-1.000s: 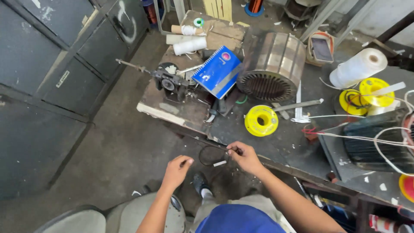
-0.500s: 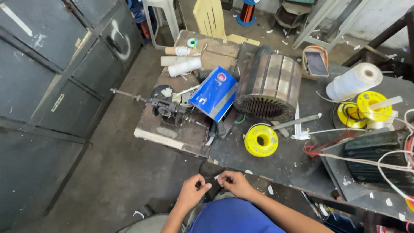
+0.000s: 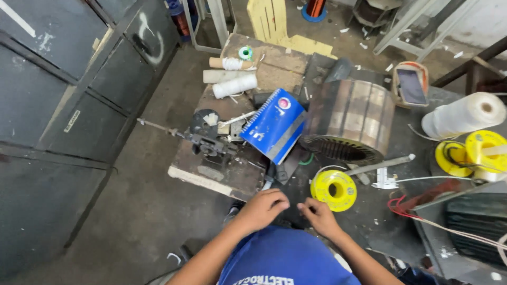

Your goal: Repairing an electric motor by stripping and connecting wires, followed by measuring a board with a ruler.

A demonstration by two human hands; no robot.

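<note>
Now your left hand (image 3: 262, 207) had closed in beside your right hand (image 3: 319, 216) — fingers curled, their hold unclear — yellow plastic wire spool (image 3: 334, 189) just beyond.

What the left hand (image 3: 262, 207) and right hand (image 3: 318, 215) pinch is too small to tell; the motor (image 3: 475, 227) is cut off at the right edge.

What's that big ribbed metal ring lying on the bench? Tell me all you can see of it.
The metal ring is a wide, hollow cylinder of dull grey-brown metal, like a motor stator core. Its outer wall has lengthwise bands; fine slots line the inner rim. It lies tilted on the dark workbench, open end facing the viewer, with the blue spiral notebook against its left side.
</note>
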